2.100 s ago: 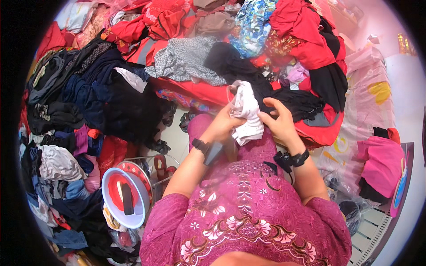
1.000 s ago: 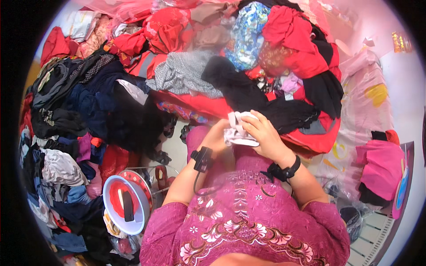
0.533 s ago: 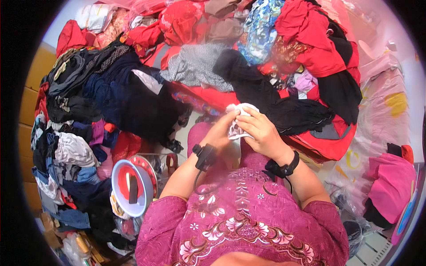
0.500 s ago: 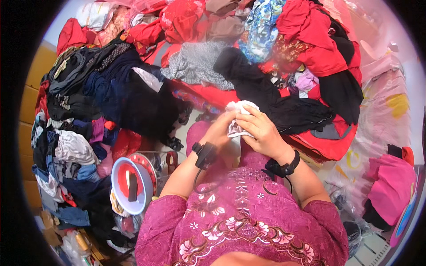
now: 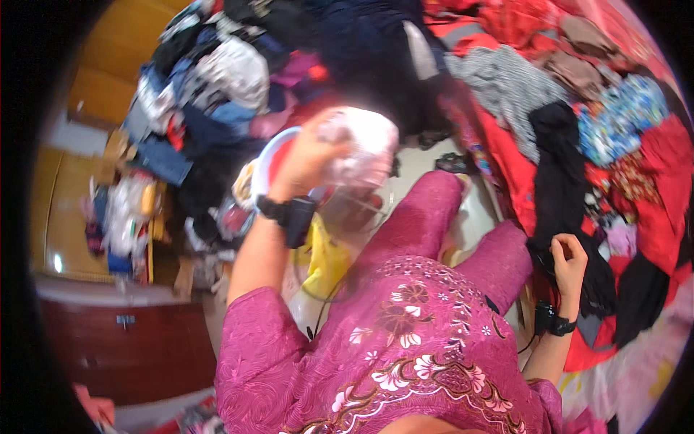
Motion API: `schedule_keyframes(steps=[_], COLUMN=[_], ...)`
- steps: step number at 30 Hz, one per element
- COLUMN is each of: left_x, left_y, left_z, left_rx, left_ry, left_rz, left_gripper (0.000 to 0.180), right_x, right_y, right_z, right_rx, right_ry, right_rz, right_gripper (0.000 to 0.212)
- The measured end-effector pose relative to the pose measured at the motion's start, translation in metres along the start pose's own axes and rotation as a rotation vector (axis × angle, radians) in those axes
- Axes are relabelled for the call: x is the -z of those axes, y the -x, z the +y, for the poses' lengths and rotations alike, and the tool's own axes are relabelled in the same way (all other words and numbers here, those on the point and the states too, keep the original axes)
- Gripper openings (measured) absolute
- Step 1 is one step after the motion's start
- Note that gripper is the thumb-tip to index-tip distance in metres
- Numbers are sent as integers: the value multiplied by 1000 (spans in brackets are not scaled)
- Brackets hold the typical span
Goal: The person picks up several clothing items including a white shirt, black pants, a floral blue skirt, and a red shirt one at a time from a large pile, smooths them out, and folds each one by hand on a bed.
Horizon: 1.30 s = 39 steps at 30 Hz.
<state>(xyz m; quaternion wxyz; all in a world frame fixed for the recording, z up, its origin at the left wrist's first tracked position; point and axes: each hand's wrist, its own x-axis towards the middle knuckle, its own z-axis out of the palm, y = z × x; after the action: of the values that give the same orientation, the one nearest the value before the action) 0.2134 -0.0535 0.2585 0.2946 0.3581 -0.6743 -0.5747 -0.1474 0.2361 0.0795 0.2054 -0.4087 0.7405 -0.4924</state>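
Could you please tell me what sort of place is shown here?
Probably a room in a home, perhaps a bedroom or storage room. It shows heaps of clothes, a dark red-brown cabinet at lower left, and a pale floor.

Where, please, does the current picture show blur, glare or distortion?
In the head view, the left hand and its pale cloth are blurred, the right hand sharper; in the head view, glare spots the brown panel; in the head view, edges bend toward a black rim.
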Motion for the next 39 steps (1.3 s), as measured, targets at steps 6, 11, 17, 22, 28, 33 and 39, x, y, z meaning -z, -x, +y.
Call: schedule_keyframes(steps=[6,11,17,22,28,33,39], left_x=[112,88,70,73,72,92,168], left_y=[174,250,263,244,236,250,273], left_z=[37,0,-133,-174,-192,-233,-203], left_rx=[-61,284,415,743,609,336,615], left_ry=[-77,-175,-1190,-1146,-492,-367,-671], left_rz=[499,456,522,202,213,253,335], left_gripper=[54,49,29,52,43,39,41], right_x=[-62,-105,-155,-207,-296,-355,-353], right_y=[-36,-51,-39,-12,43,47,56], right_z=[-24,-51,-102,-127,-163,-159,-210], right_rx=[55,177,422,406,456,179,75], right_ry=[-113,-119,-95,-64,-6,-176,-207], right_rz=[-261,-417,-607,-776,-912,-1105,-1354], right_gripper=[7,7,8,12,49,35,18])
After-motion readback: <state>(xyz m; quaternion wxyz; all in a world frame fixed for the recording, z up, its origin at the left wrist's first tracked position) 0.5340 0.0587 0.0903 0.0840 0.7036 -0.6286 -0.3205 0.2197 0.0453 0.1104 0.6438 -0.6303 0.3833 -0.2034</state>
